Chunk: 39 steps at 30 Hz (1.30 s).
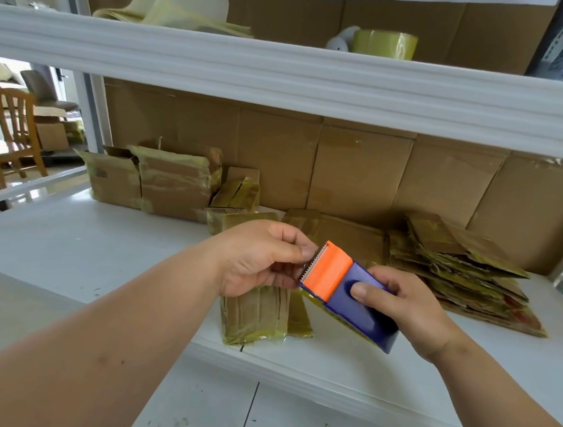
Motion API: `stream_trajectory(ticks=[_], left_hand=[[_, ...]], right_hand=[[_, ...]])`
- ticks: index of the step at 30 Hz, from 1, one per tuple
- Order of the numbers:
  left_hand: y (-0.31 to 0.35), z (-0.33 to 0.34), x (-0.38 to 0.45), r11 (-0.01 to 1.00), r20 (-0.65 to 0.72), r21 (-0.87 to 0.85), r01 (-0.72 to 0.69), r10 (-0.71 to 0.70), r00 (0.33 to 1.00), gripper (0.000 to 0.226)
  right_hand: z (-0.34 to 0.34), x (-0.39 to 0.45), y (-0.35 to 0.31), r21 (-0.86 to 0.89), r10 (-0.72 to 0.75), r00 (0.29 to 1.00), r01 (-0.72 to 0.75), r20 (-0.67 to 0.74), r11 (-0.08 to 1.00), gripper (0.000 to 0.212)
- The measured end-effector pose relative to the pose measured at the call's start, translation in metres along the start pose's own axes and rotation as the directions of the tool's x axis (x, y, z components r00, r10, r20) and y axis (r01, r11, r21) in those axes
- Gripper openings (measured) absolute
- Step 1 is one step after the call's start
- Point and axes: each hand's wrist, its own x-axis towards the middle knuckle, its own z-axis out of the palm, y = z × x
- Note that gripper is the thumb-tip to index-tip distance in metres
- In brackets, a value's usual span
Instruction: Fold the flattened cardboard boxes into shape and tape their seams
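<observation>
Hands (pixel 262 259), two; tape dispenser (pixel 345 288), one.

Two hands: left (pixel 255 257), right (pixel 402 304). One tape dispenser (pixel 345 288). One stack of flat boxes (pixel 457 264). One tape roll (pixel 384 43) on the upper shelf. One wooden chair (pixel 18 133). Folded boxes number several; exact count unclear.

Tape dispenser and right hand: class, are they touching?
Touching. The head view shows the right hand gripping the blue body of the tape dispenser, its thumb pressed on top.
</observation>
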Motion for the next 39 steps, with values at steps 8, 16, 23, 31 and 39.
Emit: stream_trajectory(ticks=[8,16,23,31,39], left_hand=[[0.007,-0.005,-0.006,0.979,0.046,-0.165,0.119,-0.113,0.993,0.030],[0.010,0.000,-0.006,0.989,-0.236,0.146,0.026,0.009,0.972,0.012],[0.011,-0.007,-0.012,0.970,-0.385,0.219,-0.107,0.186,0.904,0.012],[0.013,-0.029,-0.024,0.972,-0.459,0.198,-0.130,0.209,0.864,0.009],[0.008,-0.075,-0.055,0.991,-0.650,0.095,-0.097,0.135,0.748,0.010]], right_hand=[[-0.006,0.002,0.002,-0.003,0.017,1.000,-0.017,-0.020,1.000,0.056],[-0.006,0.009,-0.020,-0.199,-0.029,0.999,0.024,-0.023,0.980,0.049],[-0.009,0.017,-0.040,-0.394,-0.079,0.997,0.074,0.004,0.916,0.054],[-0.011,0.024,-0.045,-0.403,-0.108,0.990,0.136,0.091,0.905,0.056],[-0.041,0.028,-0.022,-0.468,0.006,0.999,0.012,0.036,0.884,0.067]])
